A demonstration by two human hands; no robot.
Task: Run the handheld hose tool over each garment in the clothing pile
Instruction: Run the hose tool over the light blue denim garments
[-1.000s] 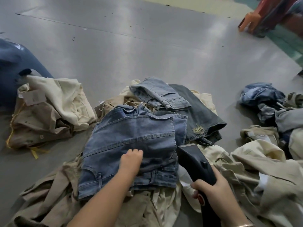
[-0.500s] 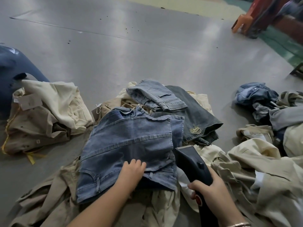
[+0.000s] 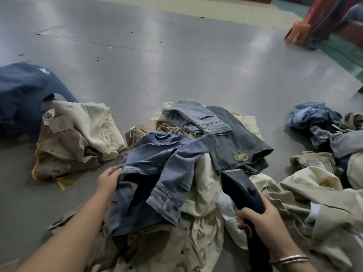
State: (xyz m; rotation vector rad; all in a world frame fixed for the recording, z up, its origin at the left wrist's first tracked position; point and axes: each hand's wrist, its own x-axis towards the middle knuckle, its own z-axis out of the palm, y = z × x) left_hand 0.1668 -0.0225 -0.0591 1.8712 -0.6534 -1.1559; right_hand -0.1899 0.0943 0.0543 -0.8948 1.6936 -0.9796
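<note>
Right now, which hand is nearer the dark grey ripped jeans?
Right. The right hand grips the hose tool just below the dark grey ripped jeans; the left hand holds blue jeans, farther left.

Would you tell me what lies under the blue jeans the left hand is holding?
Cream and tan garments show beneath the blue jeans, gripped by the left hand. Anything directly underneath is covered.

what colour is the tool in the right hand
Black handheld tool, with a red spot near the grip; head view.

A glossy grey floor [image 3: 176, 71] stretches away, scattered with small dark specks, a thin seam line running across it. At the far right stands an orange plastic stool [image 3: 297, 32] beside a blurred red structure [image 3: 330, 14], next to a green floor strip [image 3: 345, 54].
</note>
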